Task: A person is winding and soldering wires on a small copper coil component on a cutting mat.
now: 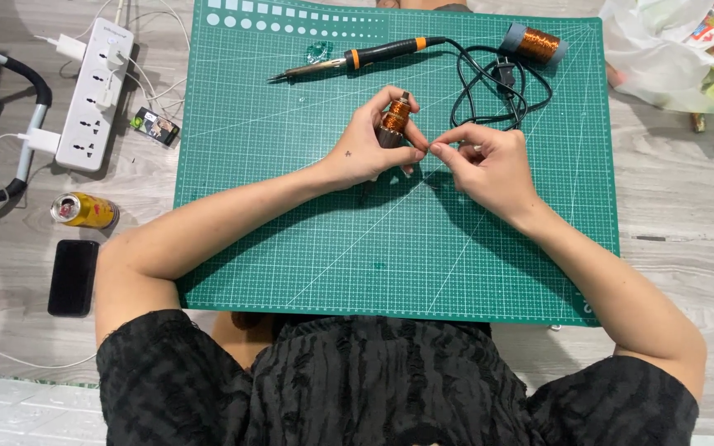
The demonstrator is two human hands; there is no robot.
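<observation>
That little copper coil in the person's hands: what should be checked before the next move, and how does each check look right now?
1. Copper-wound coil held firmly in the left hand: ok.
2. Right hand pinching at the left hand's fingertips; any fine wire between them: cannot tell, too thin to see.
3. Soldering iron lying on the green cutting mat, apart from both hands: ok.
4. Iron hot or cold: cannot tell.
5. Its black cord coiled just beyond the right hand, close to it: not ok.
6. Copper wire spool lying at the mat's far corner: ok.
</observation>
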